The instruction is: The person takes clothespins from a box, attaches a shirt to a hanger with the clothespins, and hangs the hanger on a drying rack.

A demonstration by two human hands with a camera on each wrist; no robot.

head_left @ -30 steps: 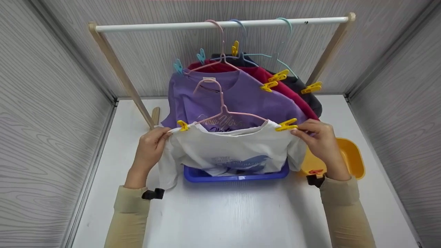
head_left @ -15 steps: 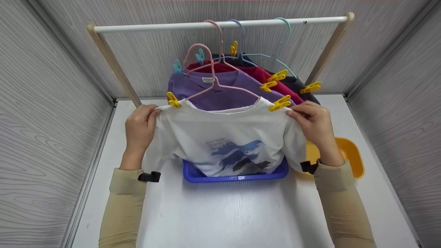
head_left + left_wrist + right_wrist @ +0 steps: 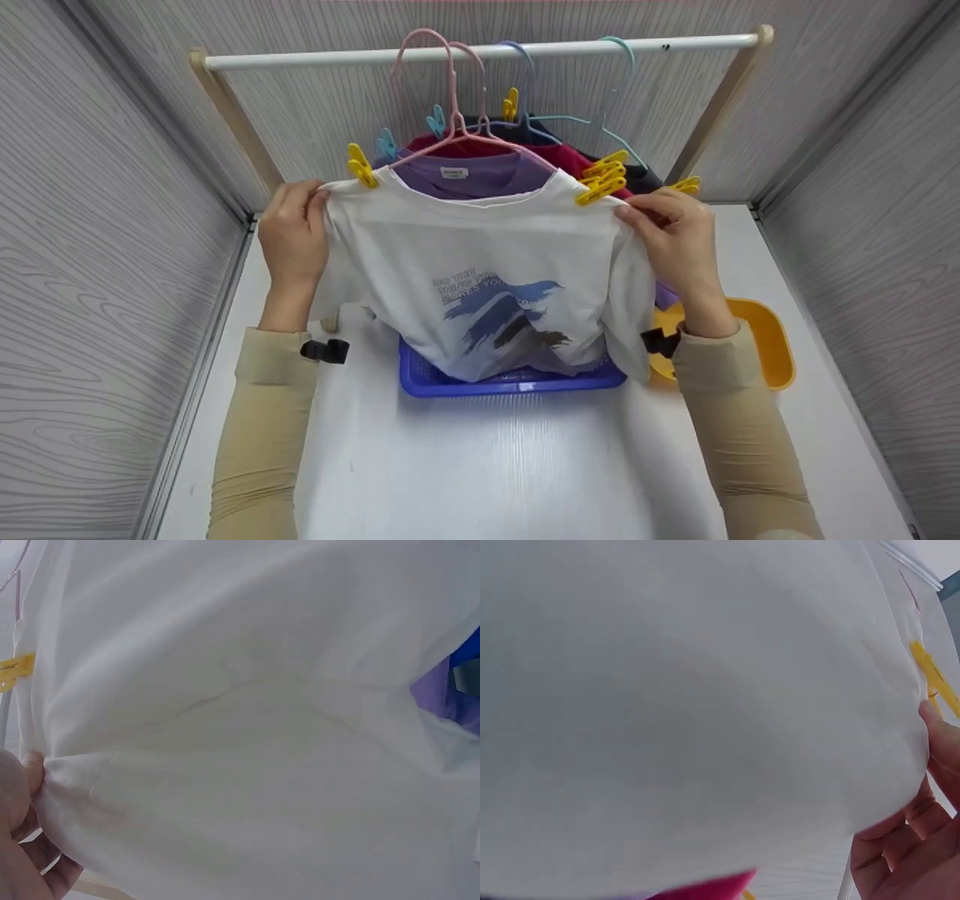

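Observation:
A white printed T-shirt (image 3: 487, 247) is stretched between both hands on a pink hanger (image 3: 454, 90). My left hand (image 3: 294, 240) pinches the shirt's left shoulder, and my right hand (image 3: 679, 247) pinches the right one. A yellow clothespin (image 3: 361, 166) grips the left shoulder; another yellow clothespin (image 3: 600, 191) sits on the right. The hanger's hook overlaps the white rail (image 3: 322, 59) in the head view. In each wrist view white cloth fills most of the picture, with thumb and fingers at its edge. The shirt's lower part hangs over a blue basket (image 3: 517, 386).
Behind the shirt, a purple shirt (image 3: 499, 171), a red garment (image 3: 568, 160) and dark garments hang from the rail. Blue clothespins (image 3: 436, 121) and more yellow ones hold them. A yellow bin (image 3: 780, 349) stands at the right. A wooden post (image 3: 716, 109) supports the rail's right end.
Both hands have raised the white shirt and its hanger up and slightly left, toward the rail. The hook has gone from below the rail to overlapping it, and more of the print shows.

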